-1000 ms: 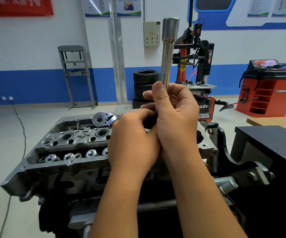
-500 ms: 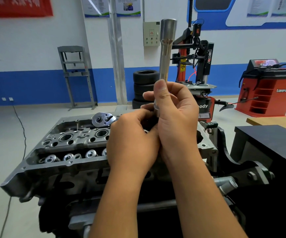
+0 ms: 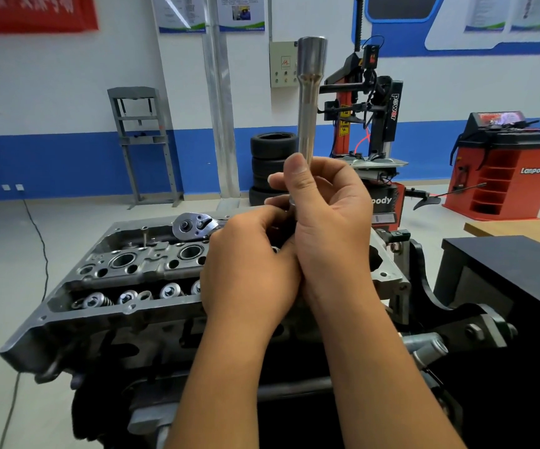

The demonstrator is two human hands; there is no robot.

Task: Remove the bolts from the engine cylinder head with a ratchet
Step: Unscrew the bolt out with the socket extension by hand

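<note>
Cylinder head (image 3: 126,277) is sitting at left-centre on a dark engine stand (image 3: 456,319), tilted so its open top is facing the camera. Bare grey cast metal; round bores running along the upper row, and coiled valve springs (image 3: 126,298) with shiny caps showing in the lower trough. A thin stud is standing upright near the far edge.

Ratchet (image 3: 195,225) is lying on the far rim of the head, its chrome round end showing two small screws; the handle is running behind the hands and is hidden.

Left hand (image 3: 249,273) is hovering over the middle of the head, fingers curled inward toward the right hand; what it is gripping cannot be made out.

Right hand (image 3: 330,228) is pressing against the left, thumb and fingers wrapping the lower end of a long socket (image 3: 309,102). The socket is standing upright, polished steel, slim along the shaft and flaring to a wider barrel at the top. A small metal ring is showing at its base by the thumb.

Behind: stacked tyres (image 3: 273,166), a tyre changer, an orange cabinet (image 3: 505,170) at far right.
</note>
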